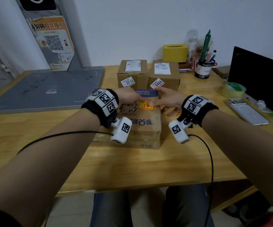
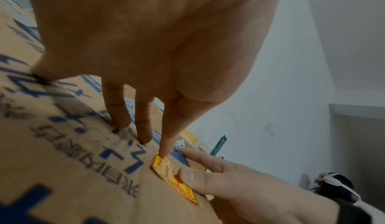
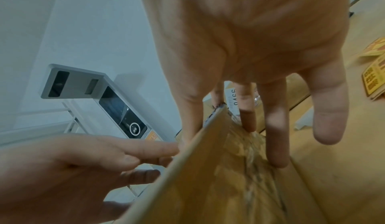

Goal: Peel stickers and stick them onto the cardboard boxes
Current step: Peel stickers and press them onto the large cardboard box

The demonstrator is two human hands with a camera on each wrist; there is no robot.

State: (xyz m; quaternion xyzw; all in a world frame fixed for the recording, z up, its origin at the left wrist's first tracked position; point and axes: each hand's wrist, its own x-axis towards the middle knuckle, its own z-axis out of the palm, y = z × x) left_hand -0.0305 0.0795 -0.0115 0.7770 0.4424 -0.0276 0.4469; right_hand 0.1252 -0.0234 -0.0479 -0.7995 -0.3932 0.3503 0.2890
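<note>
The orange-yellow sticker (image 1: pixel 146 105) lies flat on top of the nearest cardboard box (image 1: pixel 142 126), its long axis running left to right between the hands; the left hand (image 1: pixel 129 97) presses its left end with a straight forefinger, the right hand (image 1: pixel 168 99) bears on its right half with the thumb, other fingers extended down the box side (neither grips anything). Both are equally near. Only the right wrist view shows spare stickers (image 3: pixel 375 81) on the table (image 1: pixel 148 164).

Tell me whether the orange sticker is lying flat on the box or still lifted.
Mostly flat: the orange sticker lies against the front cardboard box, with the left hand fingertip and right hand thumb pressing it.
</note>
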